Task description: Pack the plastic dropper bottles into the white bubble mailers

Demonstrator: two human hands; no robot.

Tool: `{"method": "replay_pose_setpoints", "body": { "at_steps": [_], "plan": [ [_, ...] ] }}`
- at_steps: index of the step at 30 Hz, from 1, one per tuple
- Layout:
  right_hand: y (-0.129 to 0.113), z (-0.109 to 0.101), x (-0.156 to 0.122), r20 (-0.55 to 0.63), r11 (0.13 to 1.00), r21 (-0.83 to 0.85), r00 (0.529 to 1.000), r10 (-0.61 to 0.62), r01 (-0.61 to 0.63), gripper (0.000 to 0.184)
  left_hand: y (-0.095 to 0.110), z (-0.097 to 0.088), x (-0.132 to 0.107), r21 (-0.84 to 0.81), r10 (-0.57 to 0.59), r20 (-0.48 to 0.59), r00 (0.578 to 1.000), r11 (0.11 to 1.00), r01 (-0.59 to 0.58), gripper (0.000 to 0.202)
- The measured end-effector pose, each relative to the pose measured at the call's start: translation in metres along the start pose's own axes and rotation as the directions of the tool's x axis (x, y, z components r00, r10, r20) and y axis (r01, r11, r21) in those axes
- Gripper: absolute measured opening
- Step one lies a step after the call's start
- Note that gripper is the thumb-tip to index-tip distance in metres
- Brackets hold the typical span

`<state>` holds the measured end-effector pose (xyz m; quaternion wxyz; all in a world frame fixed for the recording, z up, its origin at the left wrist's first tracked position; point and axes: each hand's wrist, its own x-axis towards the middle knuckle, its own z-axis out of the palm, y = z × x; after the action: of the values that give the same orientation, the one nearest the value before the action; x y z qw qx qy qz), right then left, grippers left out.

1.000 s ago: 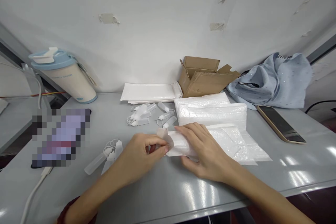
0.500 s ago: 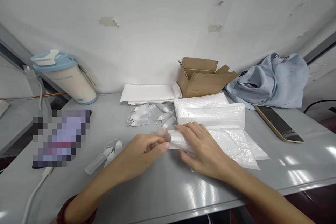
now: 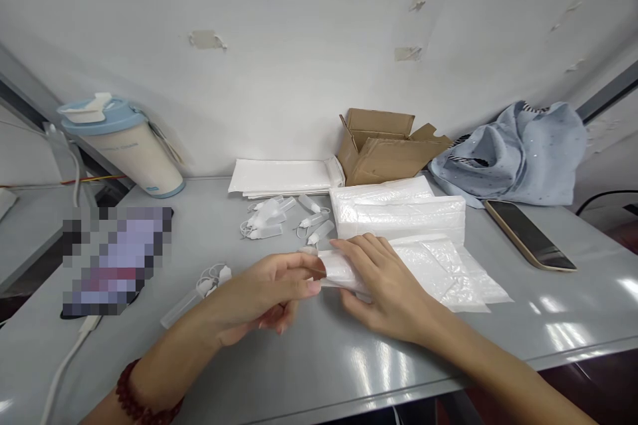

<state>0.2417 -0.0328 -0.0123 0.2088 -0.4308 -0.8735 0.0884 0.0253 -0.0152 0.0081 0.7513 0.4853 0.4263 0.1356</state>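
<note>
Head view: both hands meet over the grey table (image 3: 309,358), just in front of the stack of plastic bags (image 3: 399,209). The right hand (image 3: 386,282) lies on a small folded bag (image 3: 339,269), fingers spread over it and thumb tucked under its near edge — a loose hold on the bag. The left hand (image 3: 272,289) pinches the bag's left end between thumb and fingertips, the other fingers curled below. A flat clear bag (image 3: 448,272) spreads out to the right of the folded one, in front of the stack. Left of the stack lie small clear tubes (image 3: 279,219) — more tubes (image 3: 199,292) sit nearer the left wrist. Behind the stack stands a cardboard box (image 3: 383,146); right of the stack, a phone (image 3: 531,236) and a blue cloth (image 3: 518,153).
</note>
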Motion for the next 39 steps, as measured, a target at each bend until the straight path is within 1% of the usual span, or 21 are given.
{"method": "replay_pose_setpoints", "body": {
  "at_steps": [4,8,11,13,15,17,19,20,21,22,23,24,25,26,28,29,30,31,32,36,39],
  "plan": [
    [-0.002,-0.001,0.0,0.009,1.0,0.008,1.0,-0.007,0.007,0.052,-0.002,0.006,0.001,-0.149,0.059,0.098,0.993,0.988,-0.044,0.041],
    [-0.004,0.0,0.001,0.005,0.999,0.036,1.0,-0.029,0.029,0.052,-0.003,0.014,0.002,-0.232,0.093,0.183,0.979,0.971,-0.049,0.044],
    [-0.004,0.001,0.001,-0.002,0.998,0.046,0.999,-0.042,0.042,0.052,-0.005,0.017,0.004,-0.252,0.101,0.201,0.974,0.967,-0.048,0.048],
    [-0.004,0.001,0.001,-0.005,0.998,0.042,0.999,-0.044,0.044,0.052,-0.007,0.016,0.004,-0.2,0.103,0.2,0.974,0.978,-0.062,0.052],
    [-0.003,0.0,0.0,-0.007,0.998,0.04,0.999,-0.039,0.039,0.053,-0.007,0.015,0.003,-0.072,0.115,0.163,0.98,0.992,-0.105,0.05],
    [-0.001,-0.003,0.0,-0.007,0.998,0.049,1.0,-0.03,0.03,0.053,-0.006,0.011,0.0,0.075,0.135,0.085,0.987,0.987,-0.141,0.045],
    [0.002,-0.007,0.0,-0.016,0.998,0.067,1.0,-0.017,0.018,0.053,-0.001,0.006,-0.004,0.162,0.159,-0.03,0.987,0.975,-0.152,0.036],
    [0.003,-0.01,0.0,-0.027,0.997,0.077,1.0,-0.01,0.012,0.053,0.001,0.003,-0.006,0.178,0.189,-0.115,0.975,0.97,-0.167,0.031],
    [0.004,-0.012,0.0,-0.044,0.996,0.087,0.999,-0.004,0.008,0.052,0.004,0.001,-0.007,0.188,0.23,-0.216,0.949,0.963,-0.191,0.028],
    [0.005,-0.014,0.0,-0.064,0.995,0.096,0.998,0.002,0.004,0.051,0.006,-0.002,-0.008,0.203,0.275,-0.326,0.905,0.955,-0.217,0.028],
    [0.006,-0.015,0.0,-0.081,0.995,0.102,0.997,0.007,0.001,0.051,0.007,-0.004,-0.007,0.223,0.308,-0.427,0.85,0.947,-0.231,0.029],
    [0.006,-0.016,-0.001,-0.096,0.994,0.108,0.995,0.011,0.0,0.05,0.008,-0.005,-0.006,0.237,0.32,-0.502,0.804,0.944,-0.227,0.032],
    [0.006,-0.017,-0.001,-0.104,0.994,0.113,0.995,0.011,0.0,0.05,0.008,-0.005,-0.005,0.238,0.3,-0.529,0.794,0.95,-0.201,0.035],
    [0.006,-0.017,0.0,-0.107,0.993,0.116,0.994,0.007,0.006,0.05,0.007,-0.005,-0.002,0.227,0.26,-0.506,0.822,0.96,-0.164,0.036],
    [0.005,-0.015,0.0,-0.102,0.994,0.108,0.995,-0.016,0.027,0.056,0.003,-0.002,0.002,0.193,0.177,-0.373,0.911,0.975,-0.11,0.033],
    [0.004,-0.015,0.0,-0.096,0.995,0.09,0.995,-0.031,0.04,0.061,0.0,0.0,0.004,0.182,0.155,-0.313,0.937,0.978,-0.101,0.031],
    [0.004,-0.014,-0.001,-0.09,0.997,0.059,0.995,-0.048,0.054,0.067,-0.002,0.002,0.006,0.174,0.155,-0.286,0.946,0.979,-0.107,0.031],
    [0.004,-0.013,-0.001,-0.083,0.998,0.013,0.994,-0.066,0.068,0.072,-0.004,0.003,0.008,0.166,0.165,-0.292,0.942,0.979,-0.12,0.03],
    [0.004,-0.012,-0.002,-0.078,0.995,-0.046,0.993,-0.086,0.083,0.075,-0.005,0.004,0.009,0.152,0.176,-0.322,0.93,0.979,-0.133,0.03],
    [0.003,-0.005,-0.005,-0.047,0.939,-0.313,0.985,-0.165,0.143,0.066,-0.006,0.004,0.013,0.046,0.169,-0.439,0.883,0.985,-0.165,0.029],
    [0.001,0.0,-0.007,0.009,0.889,-0.421,0.981,-0.196,0.182,0.064,-0.006,0.004,0.016,-0.023,0.163,-0.488,0.857,0.98,-0.199,0.031]
  ]
}}
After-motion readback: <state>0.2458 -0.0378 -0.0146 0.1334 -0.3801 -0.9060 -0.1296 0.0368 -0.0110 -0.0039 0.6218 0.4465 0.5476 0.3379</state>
